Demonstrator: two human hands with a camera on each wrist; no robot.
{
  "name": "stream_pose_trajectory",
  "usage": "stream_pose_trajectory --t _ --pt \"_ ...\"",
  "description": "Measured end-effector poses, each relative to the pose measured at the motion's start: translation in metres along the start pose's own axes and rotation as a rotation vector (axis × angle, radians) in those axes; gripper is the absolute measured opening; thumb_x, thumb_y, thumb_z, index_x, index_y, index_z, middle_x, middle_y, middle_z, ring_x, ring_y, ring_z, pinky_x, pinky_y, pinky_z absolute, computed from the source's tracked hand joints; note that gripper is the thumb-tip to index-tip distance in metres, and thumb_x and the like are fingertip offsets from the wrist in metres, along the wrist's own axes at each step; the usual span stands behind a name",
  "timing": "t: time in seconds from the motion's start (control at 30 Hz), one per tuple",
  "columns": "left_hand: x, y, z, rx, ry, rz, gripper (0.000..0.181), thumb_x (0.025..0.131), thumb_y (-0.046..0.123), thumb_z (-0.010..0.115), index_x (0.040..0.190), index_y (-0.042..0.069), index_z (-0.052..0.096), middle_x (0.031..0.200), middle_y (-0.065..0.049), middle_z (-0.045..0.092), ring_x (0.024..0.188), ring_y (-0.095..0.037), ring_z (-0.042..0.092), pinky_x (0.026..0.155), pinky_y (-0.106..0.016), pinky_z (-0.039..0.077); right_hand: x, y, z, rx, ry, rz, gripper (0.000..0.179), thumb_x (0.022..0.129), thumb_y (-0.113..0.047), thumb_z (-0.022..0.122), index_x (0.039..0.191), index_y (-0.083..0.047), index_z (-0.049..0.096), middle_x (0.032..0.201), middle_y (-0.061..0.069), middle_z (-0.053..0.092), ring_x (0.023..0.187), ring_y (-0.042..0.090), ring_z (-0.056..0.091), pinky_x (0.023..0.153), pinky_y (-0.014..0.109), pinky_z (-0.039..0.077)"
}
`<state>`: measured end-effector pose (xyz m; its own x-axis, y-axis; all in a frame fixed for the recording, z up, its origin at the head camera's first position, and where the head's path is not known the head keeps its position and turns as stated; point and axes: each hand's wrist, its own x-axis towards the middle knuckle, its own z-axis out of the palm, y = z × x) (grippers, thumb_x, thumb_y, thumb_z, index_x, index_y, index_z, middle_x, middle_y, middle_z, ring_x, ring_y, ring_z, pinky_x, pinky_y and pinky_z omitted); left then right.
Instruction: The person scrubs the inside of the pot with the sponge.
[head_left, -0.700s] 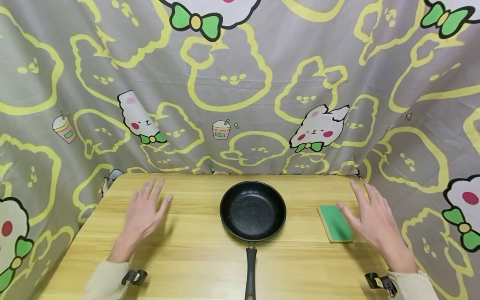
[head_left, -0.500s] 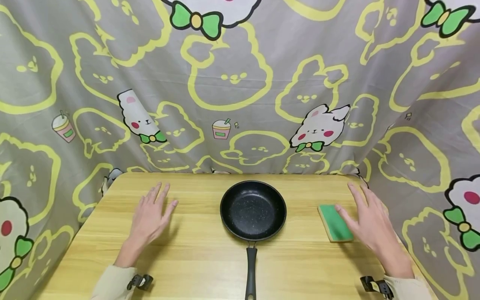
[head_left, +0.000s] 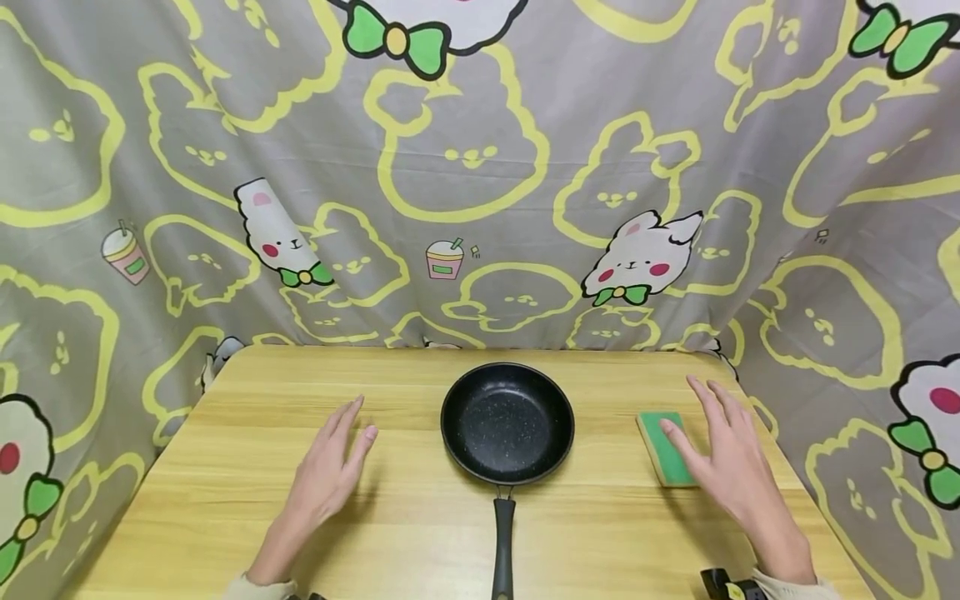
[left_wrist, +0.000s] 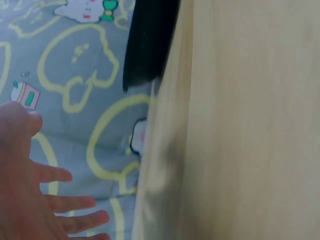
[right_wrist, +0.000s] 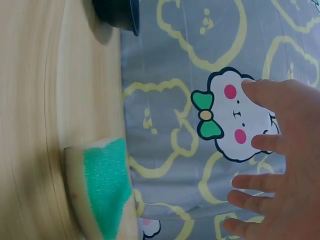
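Wood-grain table [head_left: 405, 529], printed curtain [head_left: 465, 192] far, left and right. Pan [head_left: 507, 423] mid-table, sponge [head_left: 664, 452] right. Left hand [head_left: 327, 477], right hand [head_left: 733, 465]: fingers apart.

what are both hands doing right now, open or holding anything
Left hand: open, holding nothing.
Right hand: open, holding nothing, near the green sponge.

Around you, 9 through 12 to 3 o'clock: grey fabric curtain [head_left: 480, 192] with yellow cartoon-animal outlines, hanging in soft folds. White printed figures [head_left: 925, 387] with green bows [head_left: 933, 460] at your 8 and 4. At your 6: broad pale-yellow wood-grain table [head_left: 420, 525], soft shadows across top.
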<state>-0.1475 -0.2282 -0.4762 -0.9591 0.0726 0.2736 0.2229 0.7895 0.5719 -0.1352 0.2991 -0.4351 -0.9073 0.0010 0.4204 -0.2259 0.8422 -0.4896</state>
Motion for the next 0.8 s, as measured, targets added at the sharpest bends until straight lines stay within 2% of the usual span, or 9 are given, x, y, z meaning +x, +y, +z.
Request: stream_pose_trajectory --t 0.23,0.43,0.5,0.67,0.8 --pt "-0.014 0.020 0.012 -0.100 -0.033 -0.088 0.061 0.111 0.044 0.042 0.152 0.000 0.042 0.142 -0.025 0.056 0.120 -0.043 0.061 0.095 -0.064 0.052 0.000 0.006 0.011 -0.004 0.004 -0.005 0.075 0.098 -0.032 0.071 0.161 -0.015 0.033 0.153 0.034 0.033 0.129 0.060 0.035 0.086 0.081 0.034" --pt "-0.023 0.037 0.020 -0.237 -0.101 -0.128 0.056 0.111 0.042 0.042 0.147 -0.001 0.050 0.132 -0.022 0.064 0.111 -0.037 0.068 0.091 -0.056 0.057 0.000 0.011 0.021 0.013 0.040 -0.030 0.072 0.095 -0.027 0.075 0.156 -0.010 0.040 0.150 0.033 0.038 0.129 0.060 0.037 0.088 0.081 0.034" --pt "-0.025 0.042 0.023 -0.295 -0.125 -0.139 0.054 0.112 0.040 0.042 0.146 0.000 0.052 0.129 -0.021 0.066 0.107 -0.034 0.070 0.090 -0.054 0.058 0.000 0.013 0.025 0.022 0.049 -0.039 0.073 0.093 -0.025 0.077 0.155 -0.009 0.041 0.149 0.033 0.039 0.128 0.059 0.037 0.088 0.081 0.035" --pt "-0.029 0.050 0.029 -0.472 -0.196 -0.182 0.049 0.113 0.035 0.040 0.141 -0.001 0.057 0.119 -0.016 0.070 0.098 -0.028 0.071 0.080 -0.038 0.062 -0.001 0.022 0.036 0.035 0.057 -0.053 0.075 0.089 -0.020 0.081 0.153 -0.007 0.043 0.147 0.032 0.043 0.125 0.057 0.040 0.085 0.079 0.037" --pt "-0.030 0.054 0.031 -0.652 -0.300 -0.184 0.051 0.114 0.031 0.037 0.142 -0.009 0.051 0.120 -0.024 0.067 0.102 -0.035 0.069 0.081 -0.037 0.062 -0.001 0.027 0.040 0.030 0.053 -0.043 0.075 0.089 -0.021 0.081 0.153 -0.008 0.045 0.146 0.032 0.043 0.123 0.057 0.041 0.081 0.079 0.038"
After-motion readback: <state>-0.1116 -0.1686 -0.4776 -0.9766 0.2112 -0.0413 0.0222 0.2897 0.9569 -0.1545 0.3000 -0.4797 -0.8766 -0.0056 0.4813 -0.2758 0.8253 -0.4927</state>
